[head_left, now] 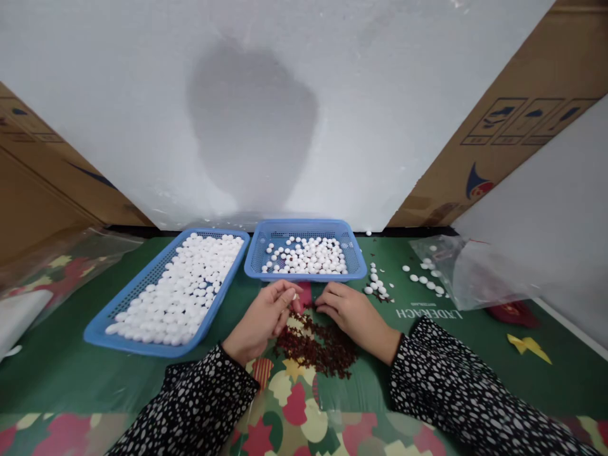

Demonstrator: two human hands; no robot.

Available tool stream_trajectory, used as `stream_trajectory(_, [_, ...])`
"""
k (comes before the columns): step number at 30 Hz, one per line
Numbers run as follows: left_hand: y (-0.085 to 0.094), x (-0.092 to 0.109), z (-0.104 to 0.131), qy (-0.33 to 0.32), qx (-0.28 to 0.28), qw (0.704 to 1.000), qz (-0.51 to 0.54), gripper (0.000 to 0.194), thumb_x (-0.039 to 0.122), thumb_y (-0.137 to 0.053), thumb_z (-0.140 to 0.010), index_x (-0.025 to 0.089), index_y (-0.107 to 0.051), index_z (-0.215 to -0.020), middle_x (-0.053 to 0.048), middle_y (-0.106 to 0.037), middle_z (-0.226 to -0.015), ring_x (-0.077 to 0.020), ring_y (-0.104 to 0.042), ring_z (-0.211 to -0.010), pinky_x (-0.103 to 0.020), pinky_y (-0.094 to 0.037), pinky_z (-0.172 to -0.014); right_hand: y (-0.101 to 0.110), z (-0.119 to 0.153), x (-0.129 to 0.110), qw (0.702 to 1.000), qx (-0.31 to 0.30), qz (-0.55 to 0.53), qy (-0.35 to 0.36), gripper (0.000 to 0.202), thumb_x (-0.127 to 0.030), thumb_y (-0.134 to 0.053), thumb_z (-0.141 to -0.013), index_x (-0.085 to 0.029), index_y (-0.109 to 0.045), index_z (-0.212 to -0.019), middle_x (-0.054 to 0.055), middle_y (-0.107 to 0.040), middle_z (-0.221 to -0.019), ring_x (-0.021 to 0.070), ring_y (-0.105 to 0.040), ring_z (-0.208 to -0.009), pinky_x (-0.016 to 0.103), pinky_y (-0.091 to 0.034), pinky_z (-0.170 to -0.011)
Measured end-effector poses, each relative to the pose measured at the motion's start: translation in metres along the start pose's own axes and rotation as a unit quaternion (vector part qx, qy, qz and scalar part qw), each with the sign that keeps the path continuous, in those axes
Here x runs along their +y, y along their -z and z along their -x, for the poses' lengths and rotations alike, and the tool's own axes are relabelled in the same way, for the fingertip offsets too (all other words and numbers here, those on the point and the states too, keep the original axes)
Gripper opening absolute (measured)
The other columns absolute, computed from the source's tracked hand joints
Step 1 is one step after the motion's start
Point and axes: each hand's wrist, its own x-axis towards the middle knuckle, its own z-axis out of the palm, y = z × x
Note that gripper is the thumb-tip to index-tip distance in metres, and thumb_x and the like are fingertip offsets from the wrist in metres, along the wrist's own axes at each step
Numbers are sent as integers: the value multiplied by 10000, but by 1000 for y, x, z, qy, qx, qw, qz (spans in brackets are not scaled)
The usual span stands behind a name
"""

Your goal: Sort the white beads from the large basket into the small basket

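My left hand (265, 315) pinches a small white ball (295, 296) between thumb and fingertips, just in front of the middle blue basket (354, 269). To its right, my right hand (354, 313) has its fingers curled together near the upper edge of a pile of small dark red pieces (318, 347); whatever its fingertips hold is too small to make out. The middle basket holds white balls, some with dark spots between them. A longer blue basket (142, 347) on the left is filled with white balls.
Loose white balls (375, 278) lie right of the middle basket, with more (422, 279) beside a clear plastic bag (479, 272). A yellow piece (529, 347) lies at the right. Behind stands a white panel (361, 114) between cardboard boxes (517, 120). A white object (21, 316) is far left.
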Motion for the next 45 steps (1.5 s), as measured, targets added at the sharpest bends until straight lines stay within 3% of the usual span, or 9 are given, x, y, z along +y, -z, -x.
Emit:
stream_trajectory(6, [0,0,-1,2,-14,1000,-11,258,413,-575,-883,166,-535,-950,26,-554,-749,-43,-281,-470,-167,-158,-398,-4,-7,-5,999,-30,25,14,101,-75,-660,-914,-169,-641,-882,24,-547,-893,195,-560,-834,299,-485,-737])
stream_trajectory(12, [1,0,-2,-5,10,1000,1,287,367,-623,-838,149,-595,-1023,40,-482,-691,-55,-322,-505,-192,-236,-461,-5,-7,-6,999,-27,-2,31,114,-65,-656,-907,-171,-651,-948,33,-555,-927,207,-550,-891,320,-482,-780])
stream_trajectory(21, [2,-1,-2,9,8,1000,-1,357,423,-663,-807,168,-574,-1040,42,-484,-731,-56,-313,-510,-195,-189,-439,-8,-7,-8,997,-27,6,74,101,-83,-667,-894,-184,-668,-899,30,-566,-890,214,-527,-864,347,-457,-782])
stream_trajectory(25, [2,-2,-2,3,7,1000,-8,322,414,-692,-780,170,-551,-937,55,-491,-707,-53,-319,-502,-187,-196,-441,0,-8,-13,993,19,-105,41,95,-100,-657,-920,-190,-658,-891,22,-604,-889,201,-561,-853,342,-462,-793])
stream_trajectory(30, [0,-1,-2,-2,-11,1000,-11,295,399,-694,-783,153,-582,-898,76,-429,-633,-50,-261,-474,-195,-192,-443,6,-9,-21,949,107,-294,-34,91,-173,-625,-963,-210,-660,-887,13,-649,-900,183,-614,-844,321,-482,-788])
stream_trajectory(45, [-1,-6,-2,-60,7,998,-34,205,333,-700,-785,158,-592,-790,62,-449,-604,-71,-305,-510,-193,-237,-493,0,-7,-28,946,141,-289,-32,108,-237,-642,-956,-203,-639,-854,14,-650,-871,183,-619,-796,311,-487,-731])
